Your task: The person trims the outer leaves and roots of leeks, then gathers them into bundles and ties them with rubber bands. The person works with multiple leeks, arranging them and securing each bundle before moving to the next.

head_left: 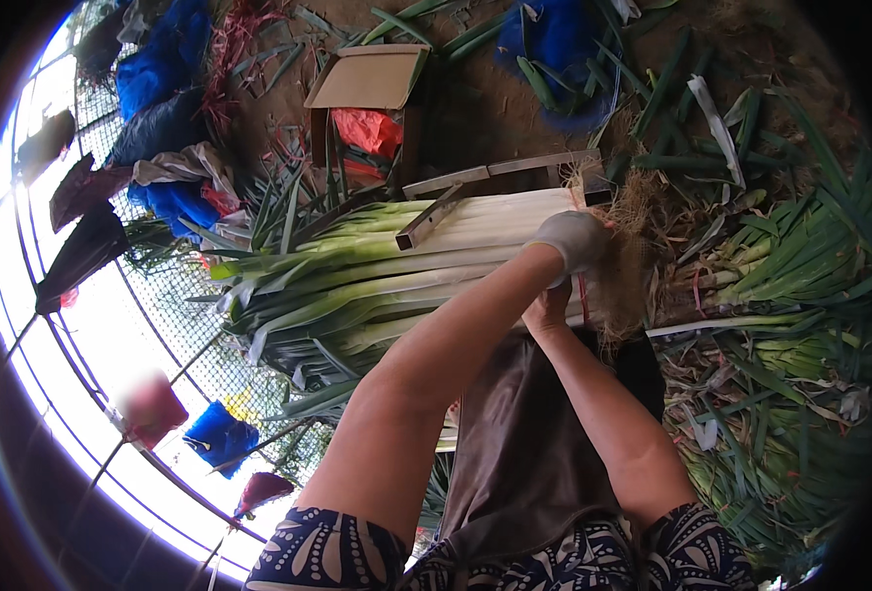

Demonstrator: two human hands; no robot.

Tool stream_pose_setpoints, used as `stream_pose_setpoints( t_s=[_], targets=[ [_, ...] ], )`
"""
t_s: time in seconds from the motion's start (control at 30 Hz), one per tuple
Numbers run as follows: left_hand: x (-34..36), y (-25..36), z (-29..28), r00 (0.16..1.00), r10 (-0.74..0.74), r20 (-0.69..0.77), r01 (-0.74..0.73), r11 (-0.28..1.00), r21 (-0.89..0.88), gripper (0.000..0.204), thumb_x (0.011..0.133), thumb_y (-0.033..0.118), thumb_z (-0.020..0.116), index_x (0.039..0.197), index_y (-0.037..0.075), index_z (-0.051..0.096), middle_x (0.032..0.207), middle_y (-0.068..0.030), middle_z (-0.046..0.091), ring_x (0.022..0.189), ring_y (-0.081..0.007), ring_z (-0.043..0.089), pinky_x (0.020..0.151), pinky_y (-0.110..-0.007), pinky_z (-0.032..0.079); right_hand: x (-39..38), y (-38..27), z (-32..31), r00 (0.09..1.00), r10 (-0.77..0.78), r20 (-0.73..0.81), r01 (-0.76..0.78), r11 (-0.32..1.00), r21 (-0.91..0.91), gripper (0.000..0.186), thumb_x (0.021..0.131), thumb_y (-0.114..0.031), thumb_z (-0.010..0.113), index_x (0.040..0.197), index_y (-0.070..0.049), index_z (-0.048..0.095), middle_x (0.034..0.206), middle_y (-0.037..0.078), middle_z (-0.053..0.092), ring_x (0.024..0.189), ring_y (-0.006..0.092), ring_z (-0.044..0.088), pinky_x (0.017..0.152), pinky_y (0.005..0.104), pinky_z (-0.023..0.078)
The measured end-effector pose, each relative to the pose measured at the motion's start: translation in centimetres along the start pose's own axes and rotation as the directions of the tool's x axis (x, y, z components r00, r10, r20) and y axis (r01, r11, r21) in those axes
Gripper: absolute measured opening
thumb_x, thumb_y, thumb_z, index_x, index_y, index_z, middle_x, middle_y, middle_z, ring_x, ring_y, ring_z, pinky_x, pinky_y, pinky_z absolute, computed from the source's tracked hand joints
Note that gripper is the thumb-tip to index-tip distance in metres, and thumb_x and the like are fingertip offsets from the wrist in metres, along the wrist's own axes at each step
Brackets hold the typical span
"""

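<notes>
A thick bundle of leeks (pixel 436 258) lies crosswise before me, green leaves to the left and pale stalks to the right. Its brown, hairy roots (pixel 625 266) stick out at the right end. A thin red tie (pixel 583 295) runs across the stalks close to the roots. My left hand (pixel 569 241), in a pale grey glove, is curled on top of the stalks beside the tie. Just below it, my right hand (pixel 549 303) is closed against the near side of the bundle. The left wrist partly covers its fingers, and what either hand grips is hidden.
A metal frame (pixel 431 219) stands around the bundle. Beyond it sits an open cardboard box (pixel 367 84) with red plastic inside. Loose leeks (pixel 800 256) pile up at the right. Blue netting (pixel 549 59) lies on the ground, and a mesh fence (pixel 194 305) curves along the left.
</notes>
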State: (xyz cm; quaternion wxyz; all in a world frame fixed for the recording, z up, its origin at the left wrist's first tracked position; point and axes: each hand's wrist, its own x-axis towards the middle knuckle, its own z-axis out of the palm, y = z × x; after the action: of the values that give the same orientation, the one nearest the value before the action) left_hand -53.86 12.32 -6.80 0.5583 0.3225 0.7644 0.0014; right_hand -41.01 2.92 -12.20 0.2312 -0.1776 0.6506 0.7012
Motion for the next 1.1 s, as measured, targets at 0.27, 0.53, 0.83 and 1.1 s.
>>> stream_pose_setpoints(
  t_s=[0.27,0.53,0.83,1.1],
  targets=[
    [-0.9,4.3,0.6,0.983,0.086,0.164,-0.155,0.868,0.472,0.021,0.084,0.025,0.061,0.098,0.015,0.073,0.100,-0.0036,0.071,0.094,-0.0209,0.067,0.073,-0.039,0.046,4.1,9.0,5.6,0.791,-0.036,0.611,-0.102,-0.992,0.074,0.030,0.101,-0.025,0.044,0.090,-0.004,0.063,0.086,0.013,0.063,0.083,0.0263,0.060,0.079,0.0349,0.045],
    [-1.1,4.7,-0.5,0.939,-0.038,0.341,-0.075,0.947,0.313,0.029,0.082,0.031,0.068,0.109,0.019,0.070,0.107,-0.0010,0.069,0.097,-0.0220,0.066,0.076,-0.041,0.049,1.9,9.0,4.9,0.815,0.469,0.341,0.331,-0.859,0.391,0.025,0.085,-0.013,0.061,0.109,-0.005,0.063,0.119,0.013,0.054,0.114,0.0324,0.049,0.096,0.0417,0.040],
    [-1.3,3.3,1.2,0.975,-0.003,0.223,-0.052,0.969,0.240,0.026,0.086,0.026,0.063,0.109,0.016,0.068,0.104,-0.0067,0.068,0.097,-0.0229,0.065,0.077,-0.034,0.051,-7.7,7.0,18.8,0.950,-0.025,0.311,-0.043,-0.998,0.051,0.021,0.086,-0.019,0.062,0.098,-0.002,0.065,0.087,0.013,0.065,0.080,0.0284,0.064,0.073,0.0351,0.049],
    [2.7,2.3,9.4,0.999,-0.025,-0.028,0.030,0.982,0.187,0.041,0.098,0.031,0.038,0.136,0.017,0.045,0.138,-0.0108,0.043,0.130,-0.0228,0.040,0.104,-0.033,0.031,7.9,12.3,14.9,0.964,-0.035,-0.265,0.188,-0.617,0.765,0.026,0.082,-0.029,0.061,0.094,-0.008,0.070,0.090,0.017,0.067,0.085,0.0346,0.064,0.076,0.0426,0.051]
  ],
)
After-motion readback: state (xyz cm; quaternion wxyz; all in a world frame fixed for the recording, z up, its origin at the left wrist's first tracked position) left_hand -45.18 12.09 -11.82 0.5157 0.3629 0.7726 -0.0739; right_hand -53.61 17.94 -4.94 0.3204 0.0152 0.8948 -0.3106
